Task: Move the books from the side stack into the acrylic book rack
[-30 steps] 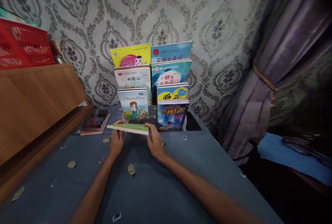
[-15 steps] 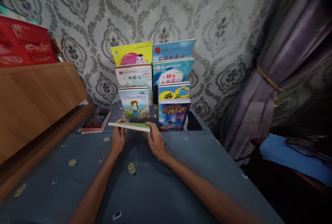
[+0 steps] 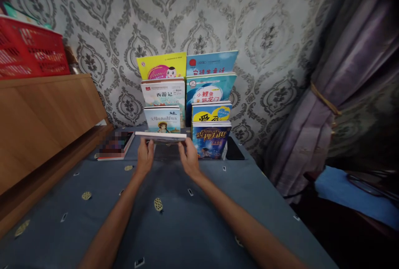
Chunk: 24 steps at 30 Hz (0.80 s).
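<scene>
Left hand and right hand are clamping the book at opposite ends, spine or edge facing camera. It's partly covering the pale-blue book, sitting left of the dark-blue book.

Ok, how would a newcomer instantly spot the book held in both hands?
Find the patterned grey wall, with two columns of upright books in front of it. Just before the left column, the left hand and right hand hold a slim book. Unlike the upright books, it shows mainly a long white edge rather than its cover.
</scene>
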Motion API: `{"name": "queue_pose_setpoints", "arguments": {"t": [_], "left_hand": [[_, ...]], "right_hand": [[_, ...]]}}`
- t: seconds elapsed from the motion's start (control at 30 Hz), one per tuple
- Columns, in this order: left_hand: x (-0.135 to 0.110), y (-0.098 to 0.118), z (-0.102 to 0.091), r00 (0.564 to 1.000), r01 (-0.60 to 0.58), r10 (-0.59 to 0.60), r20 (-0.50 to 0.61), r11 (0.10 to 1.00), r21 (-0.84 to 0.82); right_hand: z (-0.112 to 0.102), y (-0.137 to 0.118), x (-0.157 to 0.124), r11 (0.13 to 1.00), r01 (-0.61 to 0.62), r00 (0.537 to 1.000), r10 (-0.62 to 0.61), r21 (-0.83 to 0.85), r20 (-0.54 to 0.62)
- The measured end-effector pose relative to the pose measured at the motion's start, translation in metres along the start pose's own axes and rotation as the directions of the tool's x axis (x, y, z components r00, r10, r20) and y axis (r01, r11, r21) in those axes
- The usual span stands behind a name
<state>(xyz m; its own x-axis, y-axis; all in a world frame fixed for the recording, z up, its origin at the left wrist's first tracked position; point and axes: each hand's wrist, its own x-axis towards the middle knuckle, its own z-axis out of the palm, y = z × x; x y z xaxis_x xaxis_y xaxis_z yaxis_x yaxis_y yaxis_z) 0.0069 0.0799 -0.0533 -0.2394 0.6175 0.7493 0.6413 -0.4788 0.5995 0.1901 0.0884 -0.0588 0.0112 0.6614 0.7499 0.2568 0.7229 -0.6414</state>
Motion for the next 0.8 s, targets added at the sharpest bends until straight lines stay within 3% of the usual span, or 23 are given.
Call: {"name": "queue_pose_setpoints", "arguments": {"t": [0.3, 0.53, 0.8], "left_hand": [[0.034, 0.030, -0.002, 0.996, -0.064, 0.057, -0.074, 0.994, -0.089], [0.039, 0.022, 0.004, 0.998, -0.038, 0.032, -0.055, 0.995, -0.095], [0.041, 0.012, 0.007, 0.996, -0.062, 0.063, -0.067, 0.998, 0.023]], "right_hand": [[-0.005, -0.023, 0.038, 0.994, 0.066, 0.997, -0.064, 0.085, -0.031], [-0.003, -0.007, 0.039, 0.997, 0.062, 0.997, -0.063, 0.038, 0.037], [-0.002, 0.000, 0.039, 0.999, 0.024, 0.994, -0.020, -0.041, 0.104]]}}
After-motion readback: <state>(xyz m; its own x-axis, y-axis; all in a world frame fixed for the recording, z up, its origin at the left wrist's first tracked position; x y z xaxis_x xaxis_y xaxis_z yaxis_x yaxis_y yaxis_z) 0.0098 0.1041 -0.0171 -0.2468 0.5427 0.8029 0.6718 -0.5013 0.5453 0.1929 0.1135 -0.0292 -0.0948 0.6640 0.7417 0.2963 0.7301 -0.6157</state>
